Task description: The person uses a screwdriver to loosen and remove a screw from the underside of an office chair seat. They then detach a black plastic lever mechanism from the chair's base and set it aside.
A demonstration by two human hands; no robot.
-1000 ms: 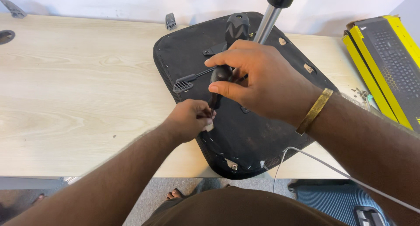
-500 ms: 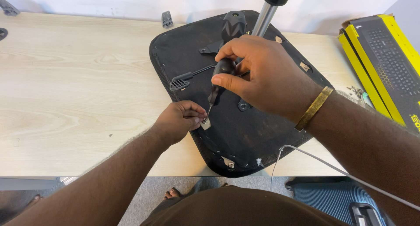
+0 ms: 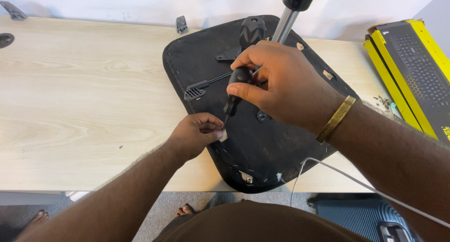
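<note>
Crowding the desk (image 3: 84, 92): seat base (image 3: 262, 143), keyboard box (image 3: 412, 68).

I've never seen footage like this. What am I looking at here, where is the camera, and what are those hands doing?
The camera sits on a person's head and looks down at their own two bare hands; there is no machine. On a pale wooden table lies a black chair seat, turned underside up, with a metal post rising from it. The right hand, with a gold bracelet on its wrist, grips a black-handled screwdriver pointing down at the seat's edge. The left hand pinches a small pale piece right by the tip. A yellow and black keyboard box lies at the right.
</note>
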